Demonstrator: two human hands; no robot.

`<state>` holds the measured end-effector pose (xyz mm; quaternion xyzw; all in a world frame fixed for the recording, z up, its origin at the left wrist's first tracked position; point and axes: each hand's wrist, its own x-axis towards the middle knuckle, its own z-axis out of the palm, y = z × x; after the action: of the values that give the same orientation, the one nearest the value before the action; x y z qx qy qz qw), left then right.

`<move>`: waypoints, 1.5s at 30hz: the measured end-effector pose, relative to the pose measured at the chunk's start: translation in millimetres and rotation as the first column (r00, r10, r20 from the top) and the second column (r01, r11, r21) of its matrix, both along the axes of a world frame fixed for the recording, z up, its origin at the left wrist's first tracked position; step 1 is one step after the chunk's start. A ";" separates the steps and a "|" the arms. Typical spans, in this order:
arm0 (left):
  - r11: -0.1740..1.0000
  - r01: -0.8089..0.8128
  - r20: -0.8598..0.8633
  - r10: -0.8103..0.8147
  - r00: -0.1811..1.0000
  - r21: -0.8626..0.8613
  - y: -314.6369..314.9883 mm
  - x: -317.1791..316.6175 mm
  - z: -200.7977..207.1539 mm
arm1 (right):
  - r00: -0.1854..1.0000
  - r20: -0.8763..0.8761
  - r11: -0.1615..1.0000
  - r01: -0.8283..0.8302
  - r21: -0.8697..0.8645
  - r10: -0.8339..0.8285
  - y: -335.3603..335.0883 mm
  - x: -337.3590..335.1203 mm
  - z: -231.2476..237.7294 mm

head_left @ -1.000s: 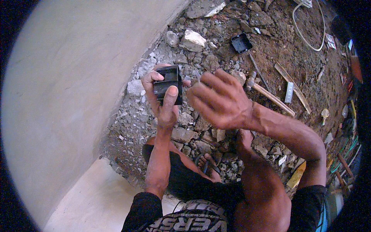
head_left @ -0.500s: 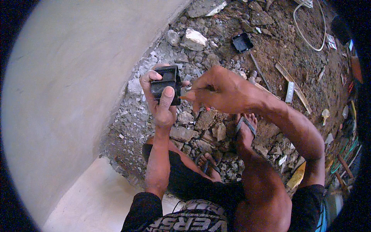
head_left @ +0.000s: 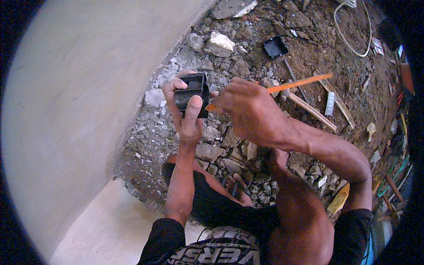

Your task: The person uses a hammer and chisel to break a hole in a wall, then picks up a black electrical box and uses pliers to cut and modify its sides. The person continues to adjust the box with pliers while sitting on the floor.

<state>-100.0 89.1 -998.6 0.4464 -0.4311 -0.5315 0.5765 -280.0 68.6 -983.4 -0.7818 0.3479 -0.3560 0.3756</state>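
Head view: orange pencil (head_left: 300,82) newly against black box (head_left: 192,94).

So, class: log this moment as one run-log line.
left hand: holds black box | right hand: holds orange pencil, tip at box | ground: rubble

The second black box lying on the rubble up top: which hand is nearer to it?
Right. The right hand, holding an orange stick, sits just below the loose black box. The left hand, gripping another black box, is farther left.
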 end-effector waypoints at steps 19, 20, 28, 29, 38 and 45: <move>1.000 0.015 0.010 -0.015 1.000 0.010 3.2 -0.9 -2.3 | 0.991 0.004 0.787 -0.108 0.607 0.134 -19.1 -12.3 22.0; 1.000 0.008 0.010 -0.008 1.000 0.012 3.2 -1.9 -2.1 | 0.994 0.010 0.793 -0.097 0.602 0.113 -18.2 -11.7 21.3; 0.989 -0.057 -0.021 0.061 0.998 0.134 3.8 -9.4 9.1 | 0.974 -0.211 0.930 0.004 -0.367 -0.087 12.6 -8.4 7.5; 0.991 -0.036 -0.038 0.042 0.998 0.130 4.3 -6.5 8.9 | 0.964 -0.239 0.824 -0.043 -0.565 -0.113 14.1 -9.2 8.1; 0.981 -0.077 -0.014 0.080 0.997 0.177 5.1 -10.4 12.4 | 0.997 -0.042 0.951 -0.055 0.304 0.071 -5.5 -11.7 23.9; 0.988 -0.047 -0.008 0.048 0.999 0.145 4.4 -8.3 2.6 | 0.979 -0.162 0.878 -0.029 0.477 0.120 -11.0 -14.8 22.3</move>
<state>-108.2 93.4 -995.9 0.4943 -0.3772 -0.5501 0.5575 -294.8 57.6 -961.1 -0.7094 0.4274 -0.1707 0.5338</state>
